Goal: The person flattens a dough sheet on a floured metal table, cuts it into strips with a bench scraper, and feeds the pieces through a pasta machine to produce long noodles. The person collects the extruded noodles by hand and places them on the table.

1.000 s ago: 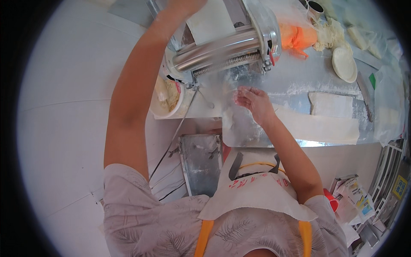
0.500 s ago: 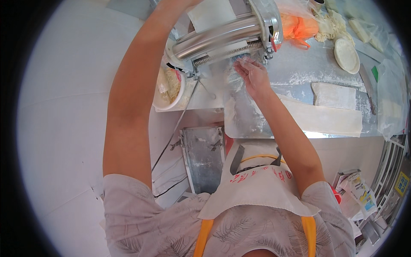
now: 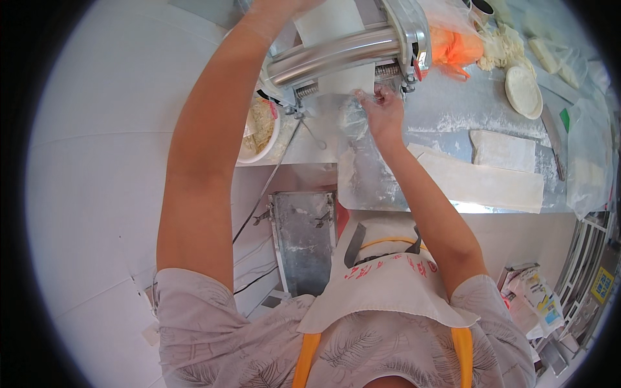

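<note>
A pale dough sheet [image 3: 328, 23] lies on the far side of a metal dough roller [image 3: 333, 57]. Its near end [image 3: 347, 79] comes out below the shiny cylinder. My right hand [image 3: 385, 118], dusted with flour, is palm-up just under that end, its fingers slightly curled and apart at the sheet's lower right corner. Whether they touch the dough is hard to see. My left hand [image 3: 284, 6] reaches over the roller's left side beside the far part of the sheet, and its fingers are mostly cut off by the picture's top edge.
On the floury metal table [image 3: 440, 107] at the right lie a long dough strip [image 3: 479, 181], a folded dough piece [image 3: 504, 149], a round pale dish [image 3: 524, 92] and an orange plastic bag [image 3: 456, 48]. A white tub [image 3: 266, 145] of shredded dough stands left, below the roller.
More of the dough sheet hangs out below the cylinder than before. My right hand's fingers have come up slightly and spread a little. My left arm has shifted slightly right.
</note>
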